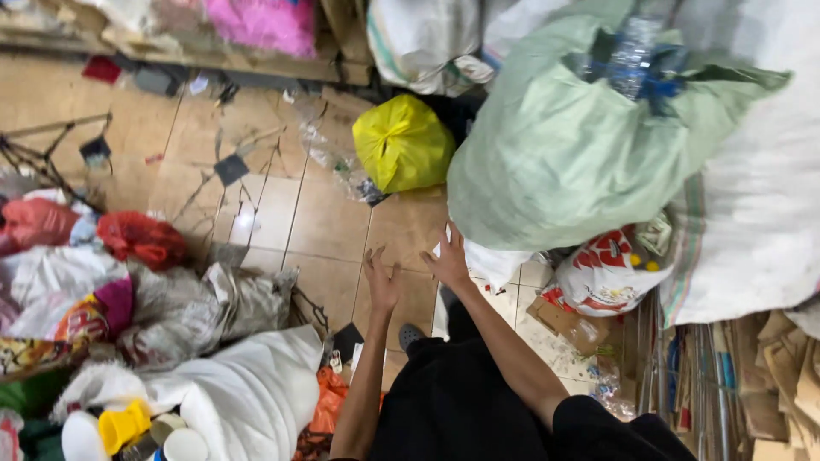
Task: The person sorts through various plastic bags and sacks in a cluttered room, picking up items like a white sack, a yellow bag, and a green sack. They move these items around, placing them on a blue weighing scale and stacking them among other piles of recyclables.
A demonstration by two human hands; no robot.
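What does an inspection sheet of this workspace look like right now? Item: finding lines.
Surface: tan tiled floor, cracked and littered with scraps.
Job's things: big pale green sack, stuffed full, plastic bottles at its mouth.
Clutter: tied yellow bag; red bags; white sacks; printed red-and-white bag; flattened cardboard; yellow and white containers.
Hands: right hand at the green sack's lower edge, fingers spread; left hand open, empty, beside it.
Cables: nothing seen.
Surroundings: more filled sacks along the back; pink bag.
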